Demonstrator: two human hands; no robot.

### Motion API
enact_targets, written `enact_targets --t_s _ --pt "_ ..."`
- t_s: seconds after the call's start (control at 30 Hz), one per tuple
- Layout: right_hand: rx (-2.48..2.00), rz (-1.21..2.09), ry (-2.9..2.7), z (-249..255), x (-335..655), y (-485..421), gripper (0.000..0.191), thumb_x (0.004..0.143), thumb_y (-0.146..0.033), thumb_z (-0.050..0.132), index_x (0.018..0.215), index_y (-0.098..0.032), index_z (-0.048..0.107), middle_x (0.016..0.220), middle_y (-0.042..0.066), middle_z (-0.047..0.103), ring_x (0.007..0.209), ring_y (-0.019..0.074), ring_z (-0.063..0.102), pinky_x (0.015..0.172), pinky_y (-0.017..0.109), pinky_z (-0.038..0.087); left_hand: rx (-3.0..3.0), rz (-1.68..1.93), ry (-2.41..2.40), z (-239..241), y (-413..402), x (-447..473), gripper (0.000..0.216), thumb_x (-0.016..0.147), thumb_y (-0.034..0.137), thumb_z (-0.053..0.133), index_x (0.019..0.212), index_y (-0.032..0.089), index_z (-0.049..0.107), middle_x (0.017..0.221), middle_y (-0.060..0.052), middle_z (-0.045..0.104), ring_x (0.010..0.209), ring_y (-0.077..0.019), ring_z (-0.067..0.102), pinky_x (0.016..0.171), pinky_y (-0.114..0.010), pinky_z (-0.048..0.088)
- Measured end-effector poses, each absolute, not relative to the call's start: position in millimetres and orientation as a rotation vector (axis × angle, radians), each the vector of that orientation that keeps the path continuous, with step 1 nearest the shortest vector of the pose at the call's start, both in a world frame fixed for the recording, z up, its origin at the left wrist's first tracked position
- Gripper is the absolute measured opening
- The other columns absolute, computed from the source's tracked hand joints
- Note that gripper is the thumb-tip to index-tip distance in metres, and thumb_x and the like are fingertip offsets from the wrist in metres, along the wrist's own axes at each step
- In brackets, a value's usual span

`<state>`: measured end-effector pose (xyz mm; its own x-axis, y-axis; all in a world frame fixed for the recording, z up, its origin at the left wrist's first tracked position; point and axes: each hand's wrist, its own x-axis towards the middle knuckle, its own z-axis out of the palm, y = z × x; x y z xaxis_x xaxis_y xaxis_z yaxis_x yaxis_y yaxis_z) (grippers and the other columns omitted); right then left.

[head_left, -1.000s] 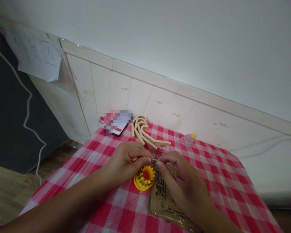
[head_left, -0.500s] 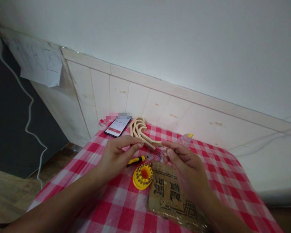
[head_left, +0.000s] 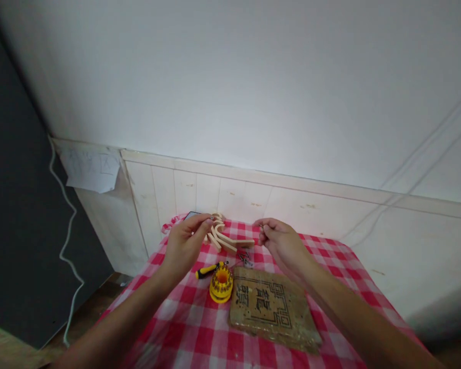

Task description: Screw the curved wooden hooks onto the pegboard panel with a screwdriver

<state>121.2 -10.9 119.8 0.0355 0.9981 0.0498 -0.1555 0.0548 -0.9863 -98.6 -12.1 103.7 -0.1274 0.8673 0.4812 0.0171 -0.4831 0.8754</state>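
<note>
hands (head_left: 184,241) 2 | bit stand (head_left: 221,293) 1 | screwdriver (head_left: 206,270) 1 | cardboard slab (head_left: 271,310) 1 | wooden pieces (head_left: 246,244) 3+ | cable (head_left: 62,254) 1

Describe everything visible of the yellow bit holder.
The yellow bit holder looks like plastic: round and stepped, with a wider base and an orange-looking hollow in the middle. Small metallic bits ring its upper part; too small to count or identify. It stands upright on the checked cloth, left of the lettered brown slab and just in front of the screwdriver; whether it touches either is unclear. Neither hand touches it.
</note>
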Motion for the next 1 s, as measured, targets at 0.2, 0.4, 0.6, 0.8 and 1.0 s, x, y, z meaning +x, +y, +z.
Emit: enact_targets --t_s 0.2,0.4,0.6,0.8,1.0 --pt "-1.035 1.332 -0.9 138 121 -37 0.017 0.067 -0.013 0.068 0.084 -0.014 0.07 0.061 -0.002 0.053 0.058 0.0125 0.046 0.058 0.028 0.037 1.424 1.635 1.023 103 -45 -96 0.021 0.073 0.038 0.078 0.08 0.017 0.08 0.077 -0.005 0.076 0.072 -0.0166 0.066 0.067 -0.026 0.053" --pt "-0.921 1.427 -0.81 116 116 -98 0.021 0.069 -0.016 0.069 0.089 -0.015 0.073 0.068 -0.002 0.054 0.06 0.011 0.046 0.058 0.025 0.038 1.189 1.445 1.124 71 -85 -102 0.043 0.069 0.051 0.082 0.088 0.013 0.078 0.065 -0.001 0.069 0.058 -0.0118 0.056 0.057 -0.024 0.047" --pt "-0.946 1.476 -0.702 89 121 -113 0.021 0.065 -0.02 0.076 0.083 -0.017 0.066 0.063 -0.003 0.057 0.055 0.0114 0.051 0.056 0.025 0.04 1.238 1.447 1.262 47 -68 -117 0.044 0.067 0.053 0.079 0.085 0.013 0.075 0.071 -0.004 0.073 0.063 -0.0156 0.061 0.062 -0.026 0.048" --pt "-0.978 1.36 -0.824 82 128 -101 0.031 0.067 -0.029 0.082 0.091 -0.019 0.065 0.069 -0.002 0.064 0.059 0.0148 0.06 0.062 0.029 0.046 1.87 0.911 1.274 60 -4 -101 0.033 0.08 0.038 0.061 0.092 0.014 0.08 0.082 -0.007 0.077 0.076 -0.0213 0.066 0.067 -0.028 0.046" --pt "-1.068 1.203 -0.957 80 146 -87 0.032 0.071 -0.038 0.081 0.091 -0.021 0.062 0.067 -0.003 0.066 0.063 0.0167 0.064 0.065 0.031 0.046 2.217 0.385 1.14 71 37 -57 0.015 0.07 0.025 0.069 0.069 0.015 0.08 0.057 -0.001 0.066 0.058 -0.0156 0.054 0.058 -0.026 0.034"
